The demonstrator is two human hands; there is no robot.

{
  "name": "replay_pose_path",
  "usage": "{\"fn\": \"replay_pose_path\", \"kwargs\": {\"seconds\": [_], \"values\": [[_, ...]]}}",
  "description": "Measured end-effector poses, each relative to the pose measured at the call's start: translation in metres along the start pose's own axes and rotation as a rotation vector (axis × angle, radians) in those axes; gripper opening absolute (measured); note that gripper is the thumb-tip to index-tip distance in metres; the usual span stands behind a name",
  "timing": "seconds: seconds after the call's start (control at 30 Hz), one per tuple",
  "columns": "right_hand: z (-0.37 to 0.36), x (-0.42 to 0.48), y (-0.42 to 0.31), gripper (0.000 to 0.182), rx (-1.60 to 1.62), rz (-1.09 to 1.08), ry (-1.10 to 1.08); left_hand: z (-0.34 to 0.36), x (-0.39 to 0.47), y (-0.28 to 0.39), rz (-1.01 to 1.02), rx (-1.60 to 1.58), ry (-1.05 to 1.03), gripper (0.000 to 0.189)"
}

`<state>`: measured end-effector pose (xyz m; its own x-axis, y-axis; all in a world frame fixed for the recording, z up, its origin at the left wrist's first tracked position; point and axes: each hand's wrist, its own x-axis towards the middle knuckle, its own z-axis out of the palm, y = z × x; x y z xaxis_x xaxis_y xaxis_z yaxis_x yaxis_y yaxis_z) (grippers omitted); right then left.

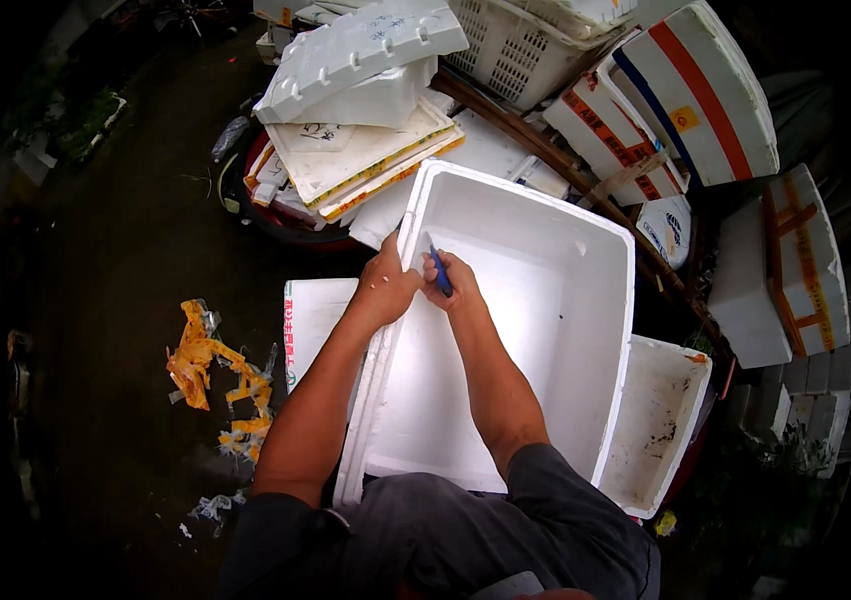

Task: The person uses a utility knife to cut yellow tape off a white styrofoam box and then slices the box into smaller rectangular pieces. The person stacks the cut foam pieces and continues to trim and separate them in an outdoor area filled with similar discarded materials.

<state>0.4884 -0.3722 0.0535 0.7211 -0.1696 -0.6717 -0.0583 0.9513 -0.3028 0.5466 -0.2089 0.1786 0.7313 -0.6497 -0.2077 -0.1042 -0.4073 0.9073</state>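
A large white polystyrene foam box lies before me with its open side up, tilted close against my body. My left hand grips the rim on its left side, and small white crumbs stick to the back of that hand. Inside the box, near the same rim, my right hand is closed around a knife with a blue handle. The blade points up and left towards the box's wall; its tip is hard to make out against the white foam.
Foam lids and boxes are piled on a round red tub at the top. A white plastic crate stands behind a brown bar. Taped foam boxes stand at the right, a dirty foam box below them. Torn yellow tape litters the ground left.
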Motion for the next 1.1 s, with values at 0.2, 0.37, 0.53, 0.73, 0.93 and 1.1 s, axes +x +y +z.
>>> {"fn": "replay_pose_path", "kwargs": {"seconds": [0.2, 0.37, 0.53, 0.73, 0.93, 1.1], "values": [[-0.002, 0.021, 0.003, 0.023, 0.313, 0.033, -0.026, -0.003, -0.01, 0.016, 0.016, -0.051, 0.015, 0.061], [0.01, 0.039, -0.008, 0.019, 0.442, -0.056, -0.053, 0.003, -0.005, 0.01, 0.019, 0.009, 0.032, 0.056], [0.047, 0.016, -0.037, 0.021, 0.505, 0.06, -0.168, 0.008, -0.002, 0.0, 0.057, 0.077, 0.023, 0.064], [0.115, -0.039, -0.059, 0.019, 0.364, -0.064, -0.208, 0.014, 0.006, -0.005, 0.039, 0.171, 0.056, 0.067], [0.141, -0.157, -0.077, 0.026, 0.106, -0.379, -0.771, 0.009, 0.007, -0.006, 0.032, 0.142, 0.044, 0.067], [0.044, -0.144, -0.067, 0.023, -0.639, -0.66, -0.025, 0.008, 0.012, -0.006, -0.018, 0.137, 0.019, 0.07]]}}
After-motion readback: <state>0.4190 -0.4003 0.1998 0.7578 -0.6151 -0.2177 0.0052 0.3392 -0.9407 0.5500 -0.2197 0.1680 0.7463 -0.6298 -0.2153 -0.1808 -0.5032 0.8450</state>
